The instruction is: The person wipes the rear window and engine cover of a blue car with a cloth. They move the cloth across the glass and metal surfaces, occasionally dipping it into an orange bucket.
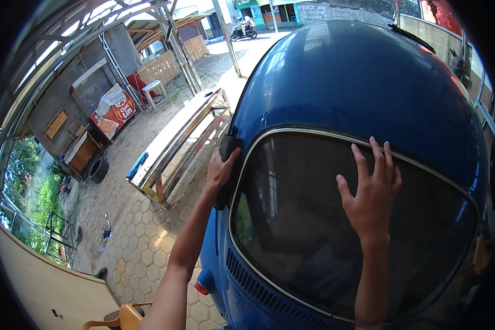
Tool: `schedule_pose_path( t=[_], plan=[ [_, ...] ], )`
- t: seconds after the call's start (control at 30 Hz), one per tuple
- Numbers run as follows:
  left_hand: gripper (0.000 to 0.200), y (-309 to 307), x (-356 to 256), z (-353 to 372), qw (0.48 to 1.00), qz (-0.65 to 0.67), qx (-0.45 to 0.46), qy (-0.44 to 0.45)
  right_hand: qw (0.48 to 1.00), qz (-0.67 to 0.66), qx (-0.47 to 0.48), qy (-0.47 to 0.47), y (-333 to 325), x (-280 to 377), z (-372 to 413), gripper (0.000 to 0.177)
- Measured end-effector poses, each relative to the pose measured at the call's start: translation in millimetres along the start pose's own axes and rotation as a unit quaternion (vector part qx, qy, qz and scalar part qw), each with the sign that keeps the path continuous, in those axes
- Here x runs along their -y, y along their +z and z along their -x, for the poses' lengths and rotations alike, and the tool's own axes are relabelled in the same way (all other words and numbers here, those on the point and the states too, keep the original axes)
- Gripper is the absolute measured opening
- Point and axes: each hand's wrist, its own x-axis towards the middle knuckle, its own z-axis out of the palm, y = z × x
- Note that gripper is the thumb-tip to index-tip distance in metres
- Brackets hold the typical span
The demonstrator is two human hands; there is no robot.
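A rounded blue car [335,71] stands before me, its dark rear window [297,220] framed by a bright trim strip. My left hand [221,168] is at the car's left edge, fingers closed round a dark, block-like thing [230,147]; its exact kind I cannot tell. Spread over the rear window is my right hand [373,201], with nothing in it. Its fingertips reach the upper trim, and the thumb points up and to the left. Below the window are a slotted vent [258,286] and a red tail light [203,283].
A long wooden bench [176,143] stands left of the car on hexagonal paving [143,247]. An orange-brown chair [127,318] is at lower left. Farther off are a tyre [98,171], a red banner [115,114], metal posts and people on a motorbike [244,31].
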Motion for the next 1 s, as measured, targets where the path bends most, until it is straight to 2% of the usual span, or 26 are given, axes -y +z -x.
schedule_pose_path(
  t=[0.1, 0.17, 0.27, 0.33, 0.4, 0.47, 0.53, 0.63, 0.7, 0.77, 0.87, 0.97, 1.0],
  plan=[
    [0.113, 15, -52, -93, 0.999, -0.024, 0.000, 0.030, 1.000, -0.028, -0.013, -0.005, 2, -3, 0, 0.053],
    [0.112, 2, -84, -88, 0.996, 0.015, 0.070, 0.051, 0.999, -0.032, -0.014, -0.010, 2, -7, -1, 0.053],
    [0.102, 25, -13, -63, 0.984, -0.054, -0.079, 0.150, 0.999, -0.039, -0.011, -0.020, 0, -9, -1, 0.053],
    [0.091, -8, -21, 17, 0.994, 0.038, 0.027, 0.102, 0.999, -0.039, -0.004, -0.024, -1, -11, 1, 0.053],
    [0.088, -9, 22, 47, 0.997, 0.061, 0.034, 0.019, 0.999, -0.040, -0.003, -0.027, -2, -12, -1, 0.052],
    [0.090, -3, 42, 34, 0.997, 0.066, 0.028, -0.034, 0.998, -0.047, -0.004, -0.035, -3, -11, -2, 0.052],
    [0.095, 5, 37, -10, 0.996, 0.046, 0.012, -0.070, 0.998, -0.051, -0.006, -0.037, -4, -12, -2, 0.052],
    [0.111, 8, -14, -81, 0.999, 0.020, 0.019, -0.023, 0.998, -0.057, -0.006, -0.037, -1, -13, 0, 0.052],
    [0.116, 14, -44, -97, 1.000, 0.011, 0.013, -0.002, 0.998, -0.054, -0.005, -0.037, -1, -14, 0, 0.053],
    [0.116, 7, -50, -76, 0.997, 0.017, 0.041, 0.061, 0.998, -0.052, -0.001, -0.039, -2, -17, 1, 0.052],
    [0.112, 10, -3, -9, 0.997, -0.004, -0.026, 0.077, 0.998, -0.051, -0.002, -0.042, -3, -15, 1, 0.052],
    [0.110, 0, 36, 1, 0.995, 0.090, 0.042, -0.027, 0.998, -0.046, -0.005, -0.049, -3, -13, 2, 0.052],
    [0.105, 7, 52, -23, 0.994, 0.090, 0.033, -0.058, 0.998, -0.043, -0.009, -0.048, -3, -14, 1, 0.052]
  ],
)
